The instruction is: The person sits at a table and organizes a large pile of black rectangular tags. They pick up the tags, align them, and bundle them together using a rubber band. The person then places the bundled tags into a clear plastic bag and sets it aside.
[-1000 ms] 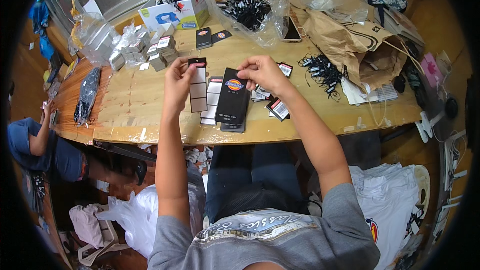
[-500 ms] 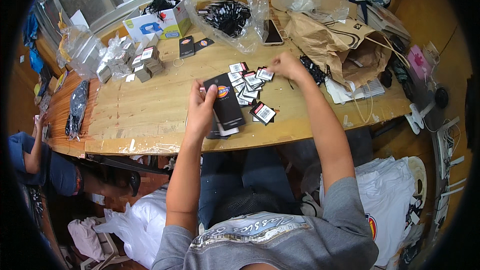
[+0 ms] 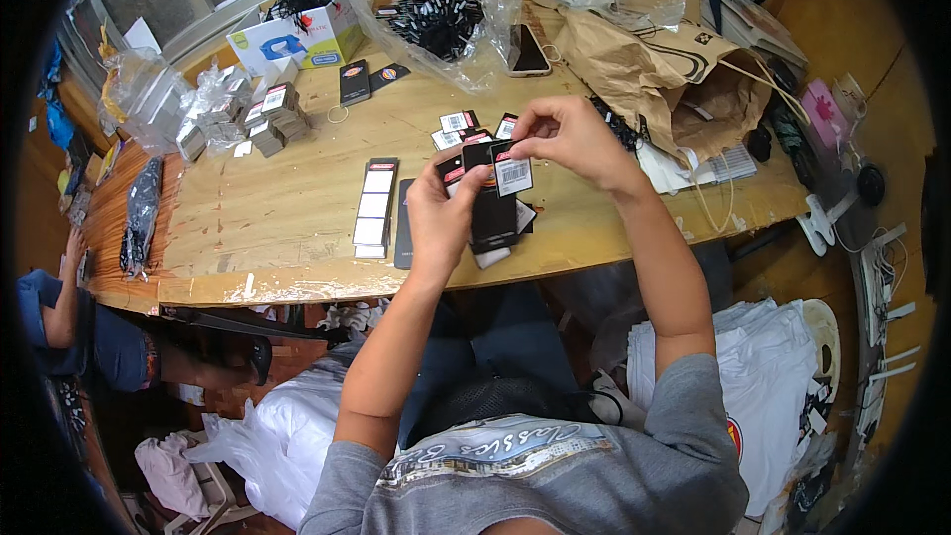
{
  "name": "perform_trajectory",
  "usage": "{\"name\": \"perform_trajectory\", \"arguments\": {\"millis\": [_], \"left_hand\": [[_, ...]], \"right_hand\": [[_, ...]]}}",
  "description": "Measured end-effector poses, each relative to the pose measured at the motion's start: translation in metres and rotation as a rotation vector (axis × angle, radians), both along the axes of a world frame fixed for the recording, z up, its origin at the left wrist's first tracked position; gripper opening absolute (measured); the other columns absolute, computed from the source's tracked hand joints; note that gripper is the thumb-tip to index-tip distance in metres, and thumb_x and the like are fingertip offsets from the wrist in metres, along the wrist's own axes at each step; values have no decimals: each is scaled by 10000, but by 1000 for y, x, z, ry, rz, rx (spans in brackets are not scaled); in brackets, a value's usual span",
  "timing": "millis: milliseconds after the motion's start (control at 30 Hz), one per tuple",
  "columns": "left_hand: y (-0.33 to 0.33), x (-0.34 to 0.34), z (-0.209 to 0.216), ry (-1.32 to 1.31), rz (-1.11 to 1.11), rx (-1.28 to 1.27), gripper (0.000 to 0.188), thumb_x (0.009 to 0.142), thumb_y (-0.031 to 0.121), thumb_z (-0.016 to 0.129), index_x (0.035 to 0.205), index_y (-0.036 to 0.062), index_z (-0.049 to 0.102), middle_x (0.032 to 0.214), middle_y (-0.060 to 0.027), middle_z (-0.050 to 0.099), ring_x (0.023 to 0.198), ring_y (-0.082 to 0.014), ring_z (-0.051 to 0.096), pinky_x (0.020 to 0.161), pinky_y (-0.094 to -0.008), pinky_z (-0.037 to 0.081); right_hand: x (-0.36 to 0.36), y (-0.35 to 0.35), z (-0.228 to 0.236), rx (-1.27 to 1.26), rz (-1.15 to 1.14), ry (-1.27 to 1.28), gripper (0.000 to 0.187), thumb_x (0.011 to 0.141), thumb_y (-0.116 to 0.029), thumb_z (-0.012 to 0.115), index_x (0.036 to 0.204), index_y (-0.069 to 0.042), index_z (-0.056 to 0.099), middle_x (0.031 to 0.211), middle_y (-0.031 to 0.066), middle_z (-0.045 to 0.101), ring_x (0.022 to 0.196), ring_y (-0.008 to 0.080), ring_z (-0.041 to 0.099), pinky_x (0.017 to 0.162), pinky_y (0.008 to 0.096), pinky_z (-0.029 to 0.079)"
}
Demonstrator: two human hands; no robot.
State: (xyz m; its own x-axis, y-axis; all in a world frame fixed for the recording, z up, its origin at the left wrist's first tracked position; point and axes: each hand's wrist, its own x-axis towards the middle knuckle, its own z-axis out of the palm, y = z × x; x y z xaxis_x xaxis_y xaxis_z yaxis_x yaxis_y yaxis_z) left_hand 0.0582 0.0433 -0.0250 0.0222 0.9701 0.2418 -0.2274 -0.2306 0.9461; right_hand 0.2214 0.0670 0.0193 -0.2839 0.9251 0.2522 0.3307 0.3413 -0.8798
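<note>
My left hand (image 3: 441, 216) is closed on black hang tags (image 3: 493, 216) just above the table's front edge. Between the fingertips of my right hand (image 3: 577, 144) is a small barcode tag (image 3: 513, 177), which overlaps the face of the hang tags. Behind both hands lie more small barcode tags (image 3: 458, 122), partly hidden. To the left of my left hand rests a long white-panelled tag (image 3: 374, 206), with a dark tag (image 3: 404, 228) beside it, partly covered by that hand.
Farther back are stacked tags (image 3: 280, 109), a box (image 3: 297, 38), a clear bag of black strings (image 3: 436, 25) and a phone (image 3: 528, 50). A brown paper bag (image 3: 634, 69) stands on the right. Another person's arm (image 3: 67, 287) shows at far left.
My left hand has shifted right with the hang tags, uncovering the long white-panelled tag. My right hand has come from the pile toward it, now with a small barcode tag visible in its fingers.
</note>
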Motion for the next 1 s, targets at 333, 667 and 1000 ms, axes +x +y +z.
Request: {"name": "perform_trajectory", "arguments": {"millis": [333, 667, 1000], "left_hand": [[-25, -8, 12, -151, -181, -210, 180, 709, 21, 581, 845, -31, 475, 754, -81, 563, 643, -96, 540, 593, -216, 458], [-29, -15, 6, -340, -478, -365, 172, 765, 81, 532, 890, -28, 488, 794, -94, 570, 642, -115, 565, 578, -236, 490], [3, 32, 31, -80, -565, -210, 213, 754, 91, 542, 914, -47, 513, 761, -51, 556, 637, -78, 522, 577, -204, 443]], "right_hand": [[86, 37, -52, 214, -388, -722, 91, 627, -60, 569, 706, -59, 614, 688, 122, 573, 626, 255, 549, 596, 314, 424], [80, 41, -9, -78, -194, 331, 148, 704, -72, 574, 822, -28, 497, 724, 75, 573, 627, 110, 517, 586, 194, 419], [15, -6, 19, -282, 136, 798, 143, 773, -85, 502, 901, -27, 484, 871, 121, 558, 755, 165, 530, 675, 250, 438]]}}
